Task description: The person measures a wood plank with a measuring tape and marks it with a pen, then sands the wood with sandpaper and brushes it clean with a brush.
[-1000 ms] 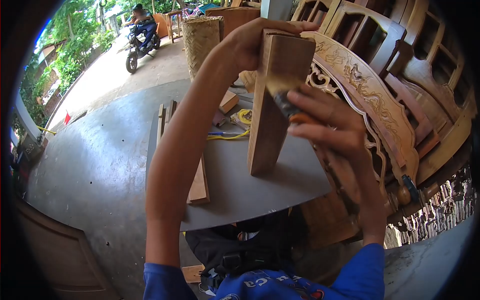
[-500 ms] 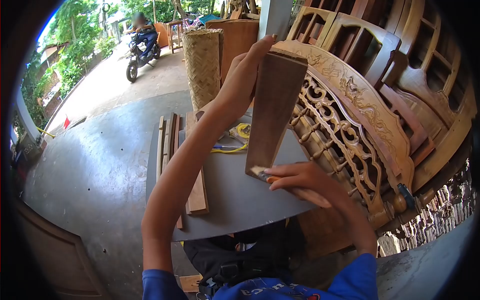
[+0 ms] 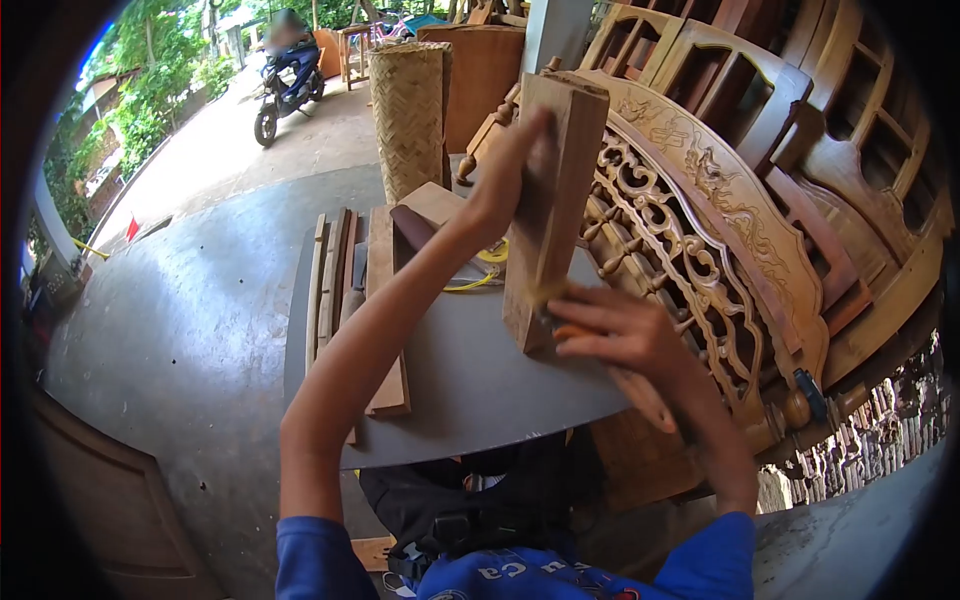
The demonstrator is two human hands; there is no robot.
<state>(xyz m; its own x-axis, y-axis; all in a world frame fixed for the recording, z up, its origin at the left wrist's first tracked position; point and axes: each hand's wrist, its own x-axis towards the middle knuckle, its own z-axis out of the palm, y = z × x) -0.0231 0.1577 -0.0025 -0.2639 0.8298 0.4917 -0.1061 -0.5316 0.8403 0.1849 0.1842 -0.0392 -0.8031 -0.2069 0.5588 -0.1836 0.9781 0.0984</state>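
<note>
A brown wooden board stands on end over the grey table, its lower end at or near the tabletop. My left hand, partly blurred, grips it high on its left side. In my right hand is a paintbrush with an orange part on its handle. Its pale bristles touch or nearly touch the board's lower right edge; blur hides the exact contact. The fingers of that hand close around the handle.
Wood strips and a plank lie on the table's left. A yellow tape measure sits behind my left forearm. Carved wooden panels lean at the right. Beyond are a woven roll and a person on a motorbike.
The board has turned, now showing its edge and a lighter face. The brush has shifted up and right along its lower part. My left hand has moved slightly down the board.
</note>
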